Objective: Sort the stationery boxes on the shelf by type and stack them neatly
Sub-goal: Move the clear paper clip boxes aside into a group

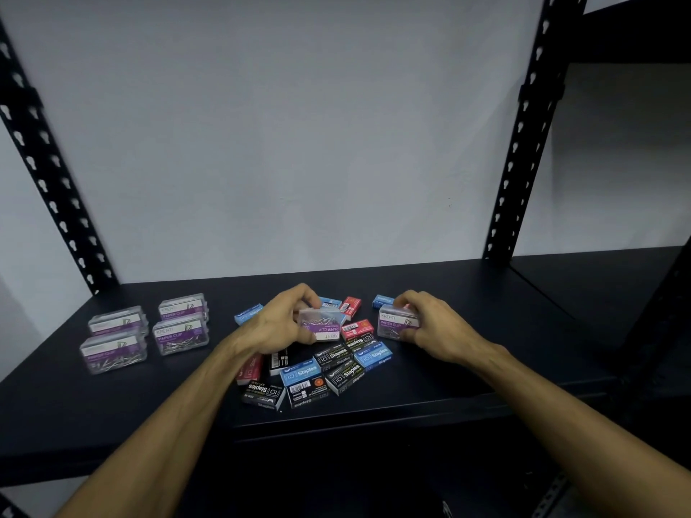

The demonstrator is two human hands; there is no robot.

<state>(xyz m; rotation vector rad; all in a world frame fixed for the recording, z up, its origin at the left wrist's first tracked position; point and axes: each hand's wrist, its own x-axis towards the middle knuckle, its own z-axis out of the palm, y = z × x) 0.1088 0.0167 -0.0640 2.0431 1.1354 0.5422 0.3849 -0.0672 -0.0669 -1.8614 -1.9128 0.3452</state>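
Observation:
On the black shelf (486,293) lies a loose heap of small staple boxes (336,372) in blue, black and red. My left hand (280,323) grips a clear paper clip box (323,325) with a purple label, held over the heap. My right hand (430,323) holds a second clear paper clip box (394,321) at the heap's right edge. At the shelf's left, several clear paper clip boxes (149,330) stand in two-high stacks. A blue staple box (246,314) lies just left of my left hand.
Black perforated uprights rise at the back left (48,173) and back right (523,143), with a grey wall behind. Another dark shelf section (617,286) continues to the right. The shelf's front lip (374,424) runs below the heap.

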